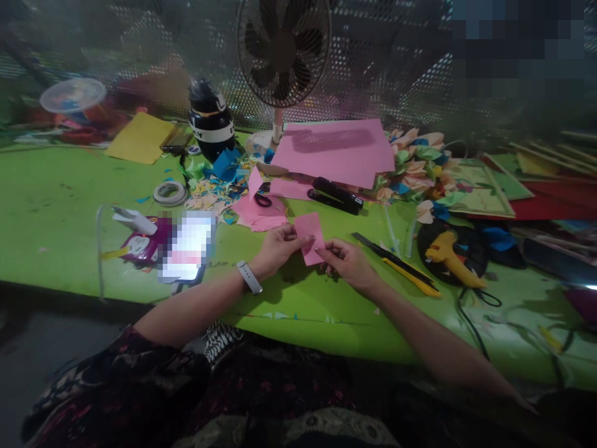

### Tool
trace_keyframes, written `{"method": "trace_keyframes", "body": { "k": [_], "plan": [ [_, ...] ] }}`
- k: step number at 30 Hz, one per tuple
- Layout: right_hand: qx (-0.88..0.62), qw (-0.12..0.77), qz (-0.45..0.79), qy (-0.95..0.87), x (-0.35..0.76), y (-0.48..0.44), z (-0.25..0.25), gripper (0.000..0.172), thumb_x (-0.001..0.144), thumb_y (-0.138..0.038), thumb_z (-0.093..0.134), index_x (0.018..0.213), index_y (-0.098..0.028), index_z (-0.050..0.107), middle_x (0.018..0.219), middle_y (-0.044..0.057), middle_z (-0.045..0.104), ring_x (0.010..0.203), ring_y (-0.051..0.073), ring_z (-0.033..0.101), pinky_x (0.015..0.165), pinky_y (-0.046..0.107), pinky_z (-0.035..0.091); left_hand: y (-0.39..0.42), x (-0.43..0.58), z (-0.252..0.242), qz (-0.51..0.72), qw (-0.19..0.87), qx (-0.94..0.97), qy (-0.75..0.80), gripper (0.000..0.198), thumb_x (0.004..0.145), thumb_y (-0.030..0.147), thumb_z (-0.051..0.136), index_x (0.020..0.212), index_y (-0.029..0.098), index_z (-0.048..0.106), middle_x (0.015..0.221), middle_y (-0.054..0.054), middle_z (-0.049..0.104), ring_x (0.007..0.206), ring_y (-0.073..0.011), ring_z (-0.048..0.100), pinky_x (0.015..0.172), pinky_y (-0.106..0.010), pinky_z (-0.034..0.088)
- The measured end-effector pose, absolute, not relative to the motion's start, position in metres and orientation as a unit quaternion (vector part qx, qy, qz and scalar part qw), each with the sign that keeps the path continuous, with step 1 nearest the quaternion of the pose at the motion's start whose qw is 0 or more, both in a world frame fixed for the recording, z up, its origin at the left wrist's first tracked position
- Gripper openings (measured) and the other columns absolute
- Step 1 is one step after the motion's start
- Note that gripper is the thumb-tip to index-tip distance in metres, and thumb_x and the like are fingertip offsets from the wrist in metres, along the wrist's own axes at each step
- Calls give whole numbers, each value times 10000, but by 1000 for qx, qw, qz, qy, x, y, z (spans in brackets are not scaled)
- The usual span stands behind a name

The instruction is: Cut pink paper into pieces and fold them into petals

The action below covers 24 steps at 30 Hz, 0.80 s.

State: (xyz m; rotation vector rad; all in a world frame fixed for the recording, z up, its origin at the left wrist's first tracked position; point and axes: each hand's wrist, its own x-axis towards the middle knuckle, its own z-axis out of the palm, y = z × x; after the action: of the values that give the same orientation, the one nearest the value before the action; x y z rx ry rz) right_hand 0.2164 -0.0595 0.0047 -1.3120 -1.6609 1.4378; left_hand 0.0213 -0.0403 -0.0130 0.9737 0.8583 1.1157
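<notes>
A small pink paper piece (311, 236) is held up just above the green table (56, 211). My left hand (278, 247) pinches its left edge, and a white watch band sits on that wrist. My right hand (346, 260) pinches the lower right edge of the same paper. Both hands have their fingers closed on it. More cut pink pieces (261, 214) and scissors (263, 199) lie just behind the hands.
A black stapler (336, 195), a stack of pink sheets (336, 152), a fan (283, 56), a black bottle (211, 121), a tape roll (170, 193) and paper flowers (415, 165) lie behind. A yellow cutter (396, 264) and yellow glue gun (450, 256) are at right. A phone (186, 246) lies at left.
</notes>
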Motion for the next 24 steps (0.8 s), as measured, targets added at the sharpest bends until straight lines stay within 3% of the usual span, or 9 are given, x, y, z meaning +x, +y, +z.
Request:
{"method": "trace_keyframes", "body": {
  "k": [8, 14, 17, 20, 24],
  "plan": [
    [-489, 293, 535, -624, 215, -64, 5, 497, 854, -702, 689, 908, -210, 637, 668, -1, 673, 522, 114, 574, 469, 247, 447, -44, 20, -7, 481, 668, 415, 388, 389, 658, 423, 955, 788, 158, 701, 749, -39, 749, 658, -134, 671, 688, -297, 560],
    [-493, 254, 476, -683, 224, -59, 14, 471, 927, -669, 596, 962, -207, 681, 793, 54, 733, 632, 165, 653, 572, 313, 535, -41, 17, -5, 497, 658, 384, 414, 421, 608, 402, 975, 864, 159, 746, 825, -61, 782, 682, -143, 687, 649, -276, 556],
    [-528, 172, 322, -766, 253, -52, 37, 362, 971, -530, 587, 1069, -212, 730, 1032, 112, 769, 876, 240, 717, 754, 393, 579, -36, 12, -4, 526, 633, 377, 424, 414, 618, 416, 973, 860, 156, 759, 815, -42, 772, 630, -103, 637, 590, -229, 506],
    [-586, 60, 133, -797, 289, -47, 57, 307, 946, -395, 621, 1154, -190, 715, 1243, 166, 718, 1115, 328, 681, 888, 450, 551, -31, 10, -4, 541, 624, 366, 428, 406, 611, 402, 979, 851, 158, 762, 823, -33, 769, 618, -87, 614, 570, -214, 485],
    [-631, -104, 62, -766, 312, -42, 60, 225, 873, -282, 649, 1069, -184, 698, 1136, 163, 730, 1029, 353, 691, 754, 403, 515, -28, 10, -6, 546, 627, 351, 432, 402, 600, 390, 989, 820, 164, 740, 801, -19, 757, 651, -96, 639, 595, -220, 510]
  ]
}}
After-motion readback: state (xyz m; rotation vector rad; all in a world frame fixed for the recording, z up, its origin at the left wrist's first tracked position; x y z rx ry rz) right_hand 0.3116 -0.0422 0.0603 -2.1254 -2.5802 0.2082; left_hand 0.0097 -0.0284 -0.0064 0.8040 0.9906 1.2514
